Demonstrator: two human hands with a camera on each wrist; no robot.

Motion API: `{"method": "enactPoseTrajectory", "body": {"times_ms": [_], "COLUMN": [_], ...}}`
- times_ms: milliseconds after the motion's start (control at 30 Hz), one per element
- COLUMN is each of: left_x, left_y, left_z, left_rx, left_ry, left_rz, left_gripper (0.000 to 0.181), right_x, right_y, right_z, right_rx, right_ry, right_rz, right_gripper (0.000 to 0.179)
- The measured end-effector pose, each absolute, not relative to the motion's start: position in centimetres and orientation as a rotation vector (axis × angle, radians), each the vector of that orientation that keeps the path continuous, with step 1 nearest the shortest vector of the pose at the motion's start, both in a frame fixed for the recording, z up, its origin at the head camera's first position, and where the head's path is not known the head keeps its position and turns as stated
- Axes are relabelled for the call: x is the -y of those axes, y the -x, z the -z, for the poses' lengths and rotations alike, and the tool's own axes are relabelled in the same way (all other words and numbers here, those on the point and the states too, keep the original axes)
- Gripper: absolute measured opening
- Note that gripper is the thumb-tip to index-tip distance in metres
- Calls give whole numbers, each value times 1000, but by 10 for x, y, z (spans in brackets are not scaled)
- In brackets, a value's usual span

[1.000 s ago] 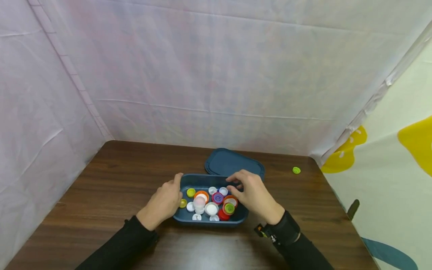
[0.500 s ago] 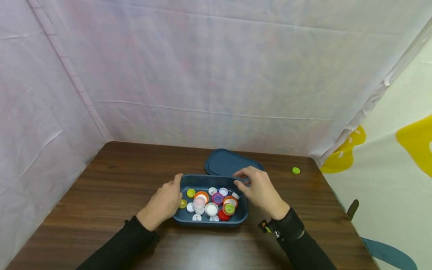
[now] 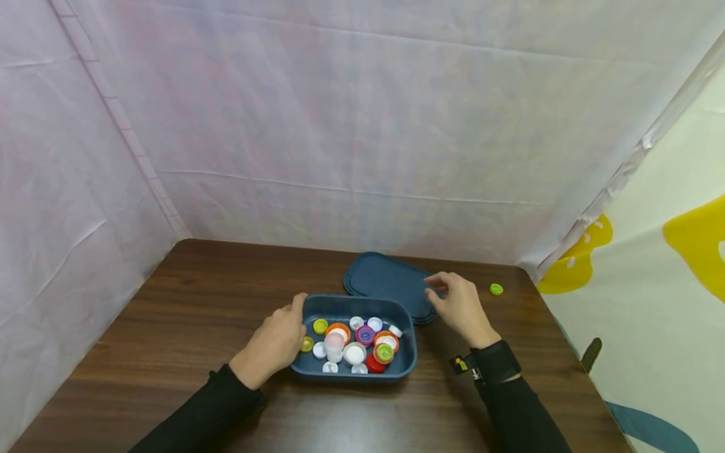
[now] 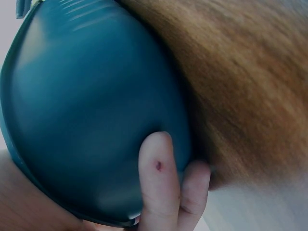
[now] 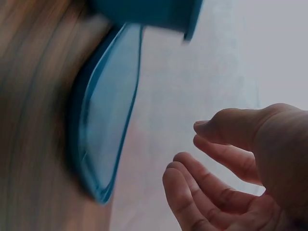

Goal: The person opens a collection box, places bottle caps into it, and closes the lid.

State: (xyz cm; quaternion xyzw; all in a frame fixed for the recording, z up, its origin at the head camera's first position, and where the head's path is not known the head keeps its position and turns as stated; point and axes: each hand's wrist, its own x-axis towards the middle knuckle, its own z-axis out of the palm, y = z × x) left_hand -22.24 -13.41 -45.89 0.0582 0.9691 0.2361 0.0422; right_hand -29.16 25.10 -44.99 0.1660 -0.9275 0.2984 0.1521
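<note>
A dark blue plastic box (image 3: 410, 358) stands on the table, holding several bottle caps in white, orange, purple, red and yellow-green. My left hand (image 3: 274, 340) grips its left end; in the left wrist view, fingers (image 4: 158, 180) lie against the outer wall (image 4: 91, 106). Inside, near the right end, a small white cap (image 3: 395, 330) leans tilted. My right hand (image 3: 461, 308) hovers by the right corner of the flat blue lid (image 3: 385, 280), fingers loosely bent. In the right wrist view nothing sits between the thumb and fingers of this hand (image 5: 236, 168).
A lone green cap (image 3: 496, 289) lies on the brown table (image 3: 226, 283) towards the back right, beyond my right hand. The lid lies behind the box, partly hidden by it. White cloth walls (image 3: 351, 126) rise at the table's back and left.
My right hand has moved from over the box out to the right, beside the lid. A tilted white cap now shows where that hand was. My left hand has stayed on the box.
</note>
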Motion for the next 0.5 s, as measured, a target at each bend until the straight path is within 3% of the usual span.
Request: {"method": "enactPoseTrajectory", "body": {"times_ms": [500], "left_x": [134], "left_y": [222], "left_z": [459], "left_rx": [-2962], "left_ry": [-168], "left_rz": [-727], "left_gripper": [66], "right_x": [-325], "right_y": [335], "right_z": [481], "right_rx": [2644], "right_ry": [-97], "right_rz": [-725], "right_gripper": [32]}}
